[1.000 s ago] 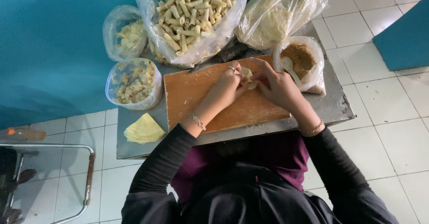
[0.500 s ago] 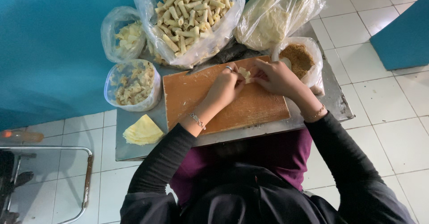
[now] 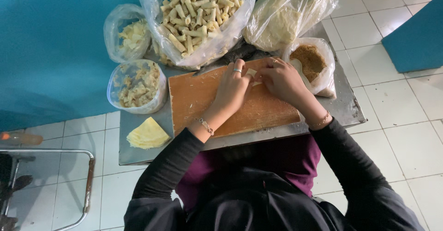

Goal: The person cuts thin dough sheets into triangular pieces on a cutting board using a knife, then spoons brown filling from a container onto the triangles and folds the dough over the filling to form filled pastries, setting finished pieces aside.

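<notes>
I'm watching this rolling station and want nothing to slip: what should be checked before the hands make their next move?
1. Both hands on the wrapper piece: ok, left hand and right hand meet over it.
2. Wooden board flat on the metal table: ok.
3. Brown filling bag open beside the right hand: ok.
4. Spare wrapper stack on the table: ok.
5. Fold closed tightly: cannot tell, fingers hide it.

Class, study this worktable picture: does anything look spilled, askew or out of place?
Nothing much stands out. Pale crumbs and smears mark the wooden board, which sits slightly askew on the metal table. Both hands, left hand and right hand, pinch a small pale wrapper. The bags stand open, with no spill visible.
</notes>
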`<act>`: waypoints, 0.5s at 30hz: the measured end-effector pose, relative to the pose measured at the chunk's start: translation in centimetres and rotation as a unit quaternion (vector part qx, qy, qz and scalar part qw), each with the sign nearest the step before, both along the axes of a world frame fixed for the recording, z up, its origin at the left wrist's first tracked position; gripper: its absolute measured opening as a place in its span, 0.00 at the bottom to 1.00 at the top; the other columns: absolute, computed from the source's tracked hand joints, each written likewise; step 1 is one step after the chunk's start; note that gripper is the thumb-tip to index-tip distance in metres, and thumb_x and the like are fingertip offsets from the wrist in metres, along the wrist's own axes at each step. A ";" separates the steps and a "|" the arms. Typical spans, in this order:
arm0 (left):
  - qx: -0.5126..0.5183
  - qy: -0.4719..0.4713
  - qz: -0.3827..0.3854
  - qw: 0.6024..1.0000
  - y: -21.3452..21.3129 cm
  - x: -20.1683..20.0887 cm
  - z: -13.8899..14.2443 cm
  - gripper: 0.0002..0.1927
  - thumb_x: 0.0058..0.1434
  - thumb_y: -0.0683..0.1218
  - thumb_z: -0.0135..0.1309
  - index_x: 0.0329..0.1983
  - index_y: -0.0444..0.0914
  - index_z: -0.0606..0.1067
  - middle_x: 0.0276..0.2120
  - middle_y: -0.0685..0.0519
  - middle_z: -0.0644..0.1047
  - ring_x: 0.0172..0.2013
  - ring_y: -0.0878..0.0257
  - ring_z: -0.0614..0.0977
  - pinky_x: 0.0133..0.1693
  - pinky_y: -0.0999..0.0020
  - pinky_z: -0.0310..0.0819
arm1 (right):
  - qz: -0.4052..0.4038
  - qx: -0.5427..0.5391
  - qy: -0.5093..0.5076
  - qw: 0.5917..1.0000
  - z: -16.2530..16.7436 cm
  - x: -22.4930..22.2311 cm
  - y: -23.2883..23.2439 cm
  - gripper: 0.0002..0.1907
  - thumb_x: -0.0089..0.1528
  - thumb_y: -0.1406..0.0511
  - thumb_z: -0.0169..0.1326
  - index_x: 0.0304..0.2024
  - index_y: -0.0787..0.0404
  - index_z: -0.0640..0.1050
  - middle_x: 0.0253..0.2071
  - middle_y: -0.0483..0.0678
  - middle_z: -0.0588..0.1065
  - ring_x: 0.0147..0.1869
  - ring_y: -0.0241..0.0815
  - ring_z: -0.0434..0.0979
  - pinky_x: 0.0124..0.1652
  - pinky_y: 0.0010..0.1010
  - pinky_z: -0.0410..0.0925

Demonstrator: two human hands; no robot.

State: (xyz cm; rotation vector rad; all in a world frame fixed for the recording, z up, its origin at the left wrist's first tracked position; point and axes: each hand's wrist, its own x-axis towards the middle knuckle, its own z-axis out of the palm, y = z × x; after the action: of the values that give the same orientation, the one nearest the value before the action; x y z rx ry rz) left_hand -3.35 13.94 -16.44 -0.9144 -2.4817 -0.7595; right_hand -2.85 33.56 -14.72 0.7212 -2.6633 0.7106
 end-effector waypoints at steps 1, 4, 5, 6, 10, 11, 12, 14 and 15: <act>-0.010 0.015 0.002 1.000 -0.1 0.2 0.0 0.06 0.57 0.41 0.60 0.36 0.34 0.78 0.46 0.46 0.70 0.49 0.49 0.74 0.48 0.53 0.70 | 0.014 -0.003 0.035 0.999 -0.1 0.1 0.1 0.07 0.57 0.70 0.60 0.36 0.54 0.83 0.44 0.46 0.77 0.56 0.51 0.76 0.53 0.42 0.70; -0.047 0.071 0.028 0.996 -0.3 0.7 -0.3 0.08 0.53 0.42 0.59 0.35 0.34 0.78 0.49 0.46 0.71 0.50 0.49 0.73 0.48 0.54 0.69 | 0.007 -0.007 0.018 1.000 -0.4 0.7 0.5 0.08 0.58 0.69 0.60 0.40 0.55 0.84 0.43 0.50 0.76 0.56 0.53 0.75 0.53 0.43 0.70; -0.060 0.093 0.038 0.993 -0.3 0.7 -0.4 0.08 0.52 0.42 0.59 0.35 0.34 0.79 0.50 0.46 0.71 0.51 0.50 0.73 0.49 0.54 0.69 | 0.012 -0.010 0.016 1.000 -0.4 0.8 0.5 0.08 0.58 0.69 0.61 0.40 0.56 0.84 0.44 0.50 0.76 0.57 0.53 0.74 0.53 0.43 0.70; -0.071 0.078 0.035 0.994 -0.2 0.7 -0.5 0.07 0.53 0.42 0.59 0.34 0.34 0.78 0.51 0.46 0.71 0.52 0.50 0.73 0.49 0.54 0.69 | 0.017 -0.013 0.014 1.000 -0.3 0.9 0.6 0.08 0.58 0.69 0.61 0.40 0.56 0.84 0.45 0.50 0.76 0.57 0.52 0.74 0.54 0.43 0.70; -0.077 0.113 0.017 0.990 0.1 0.0 -0.9 0.07 0.59 0.42 0.57 0.38 0.33 0.78 0.53 0.45 0.71 0.53 0.51 0.73 0.49 0.55 0.69 | 0.052 -0.037 0.037 0.997 0.0 0.9 0.6 0.13 0.53 0.69 0.62 0.41 0.59 0.82 0.46 0.52 0.77 0.57 0.55 0.74 0.53 0.44 0.70; -0.069 0.144 0.011 0.987 0.2 -0.2 -1.0 0.08 0.61 0.42 0.57 0.40 0.33 0.78 0.54 0.45 0.70 0.54 0.52 0.72 0.50 0.56 0.69 | 0.055 -0.044 0.023 0.997 0.0 0.8 0.5 0.13 0.53 0.68 0.63 0.42 0.59 0.82 0.44 0.50 0.77 0.56 0.54 0.75 0.53 0.44 0.70; -0.064 0.135 0.004 0.989 0.1 -0.3 -1.0 0.08 0.60 0.41 0.57 0.40 0.33 0.78 0.53 0.45 0.71 0.54 0.51 0.72 0.50 0.56 0.69 | 0.057 -0.051 0.009 0.997 0.0 0.6 0.4 0.13 0.54 0.67 0.63 0.42 0.59 0.81 0.42 0.49 0.78 0.54 0.52 0.76 0.52 0.43 0.71; -0.054 0.115 -0.013 0.992 -0.1 -0.7 -1.1 0.07 0.58 0.41 0.57 0.38 0.33 0.78 0.52 0.45 0.71 0.53 0.51 0.73 0.51 0.55 0.70 | 0.062 -0.045 -0.001 0.997 -0.2 0.2 0.3 0.10 0.56 0.66 0.63 0.41 0.57 0.80 0.39 0.46 0.78 0.52 0.50 0.77 0.52 0.43 0.70; -0.059 0.087 -0.010 0.994 -0.2 -0.7 -1.1 0.06 0.57 0.39 0.57 0.37 0.33 0.78 0.50 0.46 0.71 0.52 0.51 0.73 0.50 0.56 0.70 | 0.064 -0.031 0.004 0.997 -0.3 -0.1 0.3 0.07 0.57 0.65 0.63 0.38 0.56 0.80 0.39 0.45 0.79 0.51 0.49 0.78 0.51 0.43 0.70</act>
State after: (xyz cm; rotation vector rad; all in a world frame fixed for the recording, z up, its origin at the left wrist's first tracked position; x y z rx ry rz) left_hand -4.07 13.71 -17.51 -1.0038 -2.3867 -0.5184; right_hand -2.92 33.88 -15.00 0.8829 -2.5924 0.8183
